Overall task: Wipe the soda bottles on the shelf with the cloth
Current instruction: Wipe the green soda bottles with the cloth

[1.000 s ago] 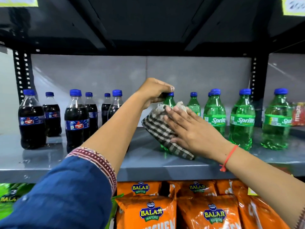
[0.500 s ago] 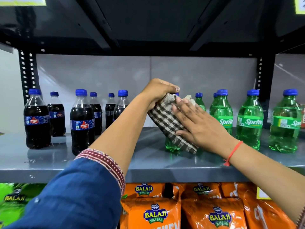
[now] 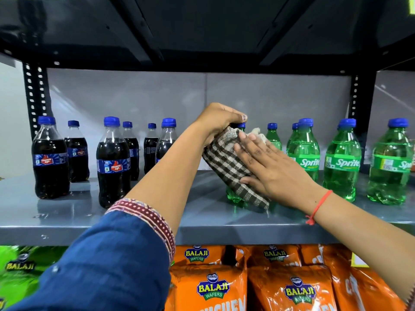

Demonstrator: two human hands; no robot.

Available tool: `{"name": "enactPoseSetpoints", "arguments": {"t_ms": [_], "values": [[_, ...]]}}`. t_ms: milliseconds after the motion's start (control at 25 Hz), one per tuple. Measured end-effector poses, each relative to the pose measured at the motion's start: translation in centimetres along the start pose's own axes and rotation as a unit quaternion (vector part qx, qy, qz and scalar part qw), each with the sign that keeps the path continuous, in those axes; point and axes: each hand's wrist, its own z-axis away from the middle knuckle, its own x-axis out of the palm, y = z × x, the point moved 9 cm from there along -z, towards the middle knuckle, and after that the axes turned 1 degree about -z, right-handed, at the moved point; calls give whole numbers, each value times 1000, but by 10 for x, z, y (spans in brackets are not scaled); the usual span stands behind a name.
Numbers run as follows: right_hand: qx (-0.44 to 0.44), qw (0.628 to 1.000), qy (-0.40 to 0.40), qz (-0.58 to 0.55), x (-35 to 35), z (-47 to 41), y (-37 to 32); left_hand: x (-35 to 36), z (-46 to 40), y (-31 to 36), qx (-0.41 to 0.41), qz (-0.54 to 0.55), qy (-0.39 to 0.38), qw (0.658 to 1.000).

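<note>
Grey metal shelf (image 3: 67, 230) in a shop, seen from head height, with a dark shelf overhead and a pale back panel. At its middle stands one green soda bottle (image 3: 233, 196), tipped toward the left and wrapped in a brown-and-cream checked cloth (image 3: 226, 167) so that only its base and blue cap show. The left hand (image 3: 219, 122) reaches in from the lower left in a blue sleeve and has its fingers curled closed over the bottle's cap and neck, steadying it. The right hand (image 3: 274, 169), with a red thread at the wrist, lies nearly flat with fingers spread and slightly bent, pressing the cloth against the bottle's right side. Compared with a second ago, the cloth and the right hand sit higher on the bottle, and more of the green base is uncovered, so the wipe appears to be travelling upward toward the neck; this bottle looks close to finished. Just to its right stands a row of green Sprite bottles (image 3: 342, 162), upright and uncovered. Well apart on the left stand dark cola bottles (image 3: 113, 164) with blue caps. Whether any of these is already wiped cannot be told. Below the shelf hang orange Balaji wafer packets (image 3: 213, 288)
</note>
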Motion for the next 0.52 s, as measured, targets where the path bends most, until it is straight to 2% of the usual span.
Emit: {"name": "enactPoseSetpoints", "arguments": {"t_ms": [120,520], "values": [[-16,999,0,41,0,0,-7,1,1,0,-3,-5,-4,1000],[-10,1000,-5,20,0,0,-5,1,2,2,1,-11,-2,1000]]}}
